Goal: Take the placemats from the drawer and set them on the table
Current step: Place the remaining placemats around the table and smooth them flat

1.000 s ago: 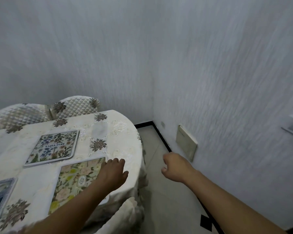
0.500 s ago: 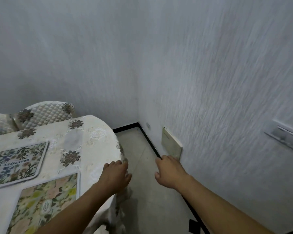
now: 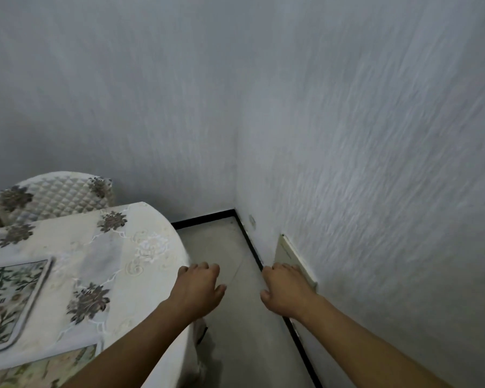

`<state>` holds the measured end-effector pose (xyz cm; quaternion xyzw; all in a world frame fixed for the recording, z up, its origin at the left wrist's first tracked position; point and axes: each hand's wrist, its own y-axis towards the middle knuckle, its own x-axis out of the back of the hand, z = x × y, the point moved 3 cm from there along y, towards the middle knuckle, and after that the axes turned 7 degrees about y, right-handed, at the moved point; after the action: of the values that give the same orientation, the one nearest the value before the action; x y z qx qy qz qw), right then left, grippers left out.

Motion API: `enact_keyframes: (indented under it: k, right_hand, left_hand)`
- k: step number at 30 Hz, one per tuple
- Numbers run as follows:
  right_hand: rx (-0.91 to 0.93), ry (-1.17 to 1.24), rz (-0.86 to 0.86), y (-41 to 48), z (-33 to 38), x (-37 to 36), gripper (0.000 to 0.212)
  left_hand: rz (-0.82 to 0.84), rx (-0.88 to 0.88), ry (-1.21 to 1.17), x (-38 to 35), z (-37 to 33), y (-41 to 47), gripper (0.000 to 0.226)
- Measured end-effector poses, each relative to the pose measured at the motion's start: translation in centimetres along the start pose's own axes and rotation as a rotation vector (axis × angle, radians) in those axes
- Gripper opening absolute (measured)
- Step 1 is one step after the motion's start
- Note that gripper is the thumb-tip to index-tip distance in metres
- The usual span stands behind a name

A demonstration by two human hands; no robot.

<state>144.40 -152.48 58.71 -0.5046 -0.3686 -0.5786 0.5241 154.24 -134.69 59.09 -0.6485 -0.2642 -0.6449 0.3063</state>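
Observation:
Two floral placemats lie on the table (image 3: 140,247), which wears a cream embroidered cloth. One placemat (image 3: 9,298) with a grey border sits at the left edge; a yellow-green placemat (image 3: 48,368) peeks out at the bottom left, partly under my left forearm. My left hand (image 3: 199,289) hovers past the table's right edge over the floor, fingers loosely curled, holding nothing. My right hand (image 3: 283,289) is beside it near the wall, fingers also curled and empty. No drawer is in view.
A quilted chair back (image 3: 59,194) stands behind the table. A beige panel (image 3: 289,256) leans on the white textured wall at the right, just past my right hand. Grey floor (image 3: 235,331) with a black skirting strip runs between table and wall.
My view has swung right, so the table and placemats slid toward the left edge. My left hand has left the placemat and the table and now hangs over the floor.

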Motion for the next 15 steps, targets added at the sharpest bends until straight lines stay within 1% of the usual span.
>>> enact_keyframes:
  k: [2, 6, 11, 15]
  right_hand:
    - [0.052, 0.014, 0.017, 3.3, -0.6, -0.1, 0.025]
    - [0.186, 0.03, 0.056, 10.3, -1.3, 0.3, 0.017]
    - [0.392, 0.037, 0.088, 19.8, -1.2, 2.2, 0.02]
    - [0.555, 0.017, 0.1, 26.0, 0.7, 4.2, 0.021]
  left_hand:
    - [0.019, 0.054, 0.006, -0.3, 1.2, 2.0, 0.033]
    - [0.044, 0.185, 0.041, -0.8, 3.5, 5.6, 0.03]
    - [0.045, 0.394, 0.069, -0.5, 6.4, 9.8, 0.035]
    - [0.065, 0.562, 0.087, -0.2, 8.6, 11.8, 0.036]
